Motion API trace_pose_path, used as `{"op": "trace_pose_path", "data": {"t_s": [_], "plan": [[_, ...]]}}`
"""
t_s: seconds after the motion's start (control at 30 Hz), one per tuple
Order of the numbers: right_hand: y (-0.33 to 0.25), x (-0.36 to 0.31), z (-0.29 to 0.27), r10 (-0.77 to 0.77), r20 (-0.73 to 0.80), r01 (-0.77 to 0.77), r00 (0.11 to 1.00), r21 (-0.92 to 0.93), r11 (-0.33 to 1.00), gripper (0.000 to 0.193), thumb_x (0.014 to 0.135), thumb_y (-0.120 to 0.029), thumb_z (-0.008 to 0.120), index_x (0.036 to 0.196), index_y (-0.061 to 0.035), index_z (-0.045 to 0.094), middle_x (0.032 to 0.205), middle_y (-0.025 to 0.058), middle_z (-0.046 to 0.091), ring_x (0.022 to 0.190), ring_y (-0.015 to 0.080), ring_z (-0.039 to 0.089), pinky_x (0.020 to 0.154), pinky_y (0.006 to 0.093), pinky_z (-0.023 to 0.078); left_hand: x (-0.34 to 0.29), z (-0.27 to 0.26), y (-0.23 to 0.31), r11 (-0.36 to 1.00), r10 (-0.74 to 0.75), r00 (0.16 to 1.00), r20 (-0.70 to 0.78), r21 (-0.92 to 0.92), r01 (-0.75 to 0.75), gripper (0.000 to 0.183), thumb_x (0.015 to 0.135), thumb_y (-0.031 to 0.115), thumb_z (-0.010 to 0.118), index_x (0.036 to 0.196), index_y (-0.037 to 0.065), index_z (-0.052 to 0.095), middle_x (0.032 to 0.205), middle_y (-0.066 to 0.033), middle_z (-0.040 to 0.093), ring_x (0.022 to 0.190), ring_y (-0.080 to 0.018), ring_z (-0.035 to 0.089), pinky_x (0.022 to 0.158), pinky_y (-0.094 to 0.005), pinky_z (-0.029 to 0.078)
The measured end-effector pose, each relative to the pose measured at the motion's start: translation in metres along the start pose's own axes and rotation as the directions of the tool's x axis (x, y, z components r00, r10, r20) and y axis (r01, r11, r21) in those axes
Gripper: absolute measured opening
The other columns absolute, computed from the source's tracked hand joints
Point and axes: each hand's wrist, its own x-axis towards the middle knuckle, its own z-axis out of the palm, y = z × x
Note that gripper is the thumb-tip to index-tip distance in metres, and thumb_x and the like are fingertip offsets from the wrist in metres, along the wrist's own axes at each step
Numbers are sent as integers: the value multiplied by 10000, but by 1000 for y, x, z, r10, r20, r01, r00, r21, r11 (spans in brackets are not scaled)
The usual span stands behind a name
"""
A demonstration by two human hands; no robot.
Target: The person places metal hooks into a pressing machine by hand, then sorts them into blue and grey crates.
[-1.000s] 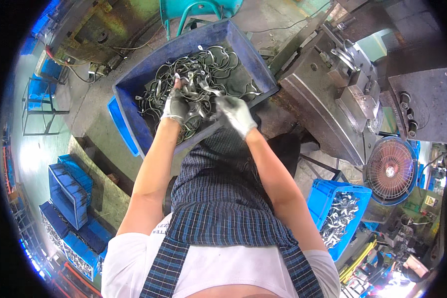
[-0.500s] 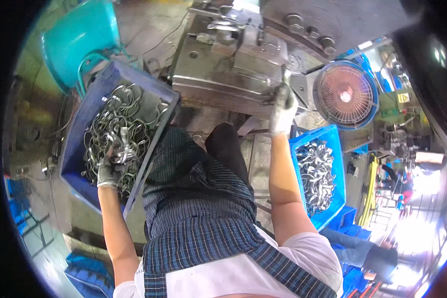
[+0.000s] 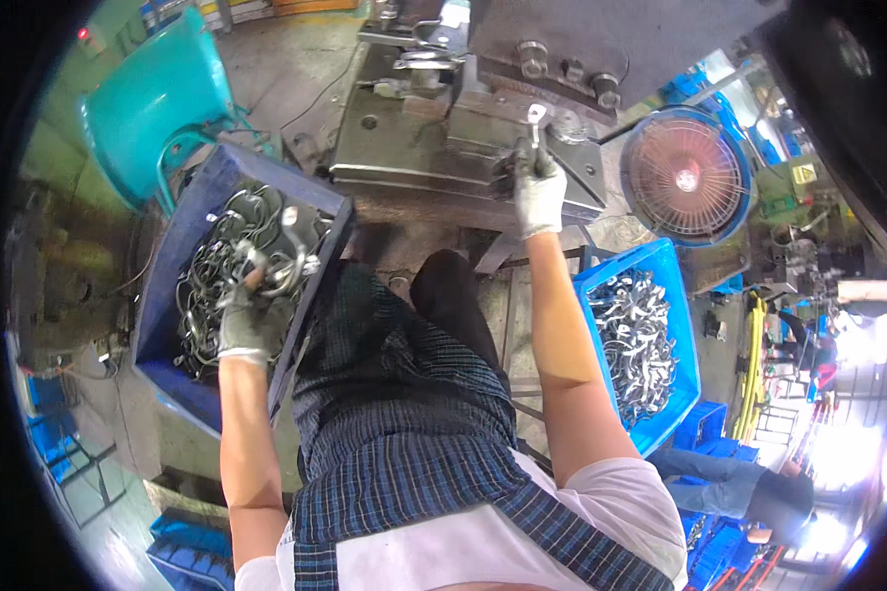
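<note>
right gloved hand (image 3: pixel 540 199) pinches silver tab-ended metal strip (image 3: pixel 536 116) over grey steel block (image 3: pixel 389 143); left gloved hand (image 3: pixel 245 323) half-curled, hold unclear, in navy plastic bin (image 3: pixel 160 345) left of block. likely transfer; next needs steady pinch.

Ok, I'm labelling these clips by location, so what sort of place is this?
Most likely a metalworking shop or factory floor: a heavy steel machine bed stands ahead, a dark blue bin and a brighter blue crate hold bent metal parts.
</note>
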Motion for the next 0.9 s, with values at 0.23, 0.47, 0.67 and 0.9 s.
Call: {"op": "trace_pose_path", "data": {"t_s": [0.23, 0.47, 0.67, 0.9], "plan": [[-37, -18, -16, -13, 120, 43, 993, -252, 967, 161, 696, -87, 638, 826, -5, 590, 712, 107, 595, 606, 120, 524, 572, 235, 416, -20, 50, -17, 960, 172, 960, 219, 182, -214, 113, 772, 94, 552, 865, 31, 540, 804, -40, 551, 749, -147, 538, 718, -231, 445], [-93, -82, 59, -508, 649, 593, 566, 107, 798, 201, 709, -38, 529, 905, -53, 570, 908, 120, 583, 796, 232, 578, 684, 299, 468, -43, 54, -3, 870, 132, 976, 173, 451, -198, 153, 758, 190, 579, 845, 67, 554, 721, -2, 548, 662, -119, 545, 662, -248, 474], [-102, -141, 117, -164, 900, -144, 404, 240, 960, 282, 834, -20, 445, 1114, -40, 466, 933, 18, 560, 757, 81, 512, 608, 193, 427, -42, 34, 12, 832, 146, 989, 28, 538, -138, 174, 781, 174, 545, 890, 40, 567, 758, -36, 589, 630, -118, 570, 574, -221, 471], [-58, -137, 120, -83, 937, -597, 340, 283, 751, 330, 817, -71, 481, 1137, -7, 430, 926, 80, 563, 743, 108, 531, 643, 213, 459, -35, 24, 18, 848, 113, 991, 66, 513, -131, 144, 788, 185, 538, 823, 51, 578, 713, -22, 575, 568, -82, 544, 486, -175, 430]]}}
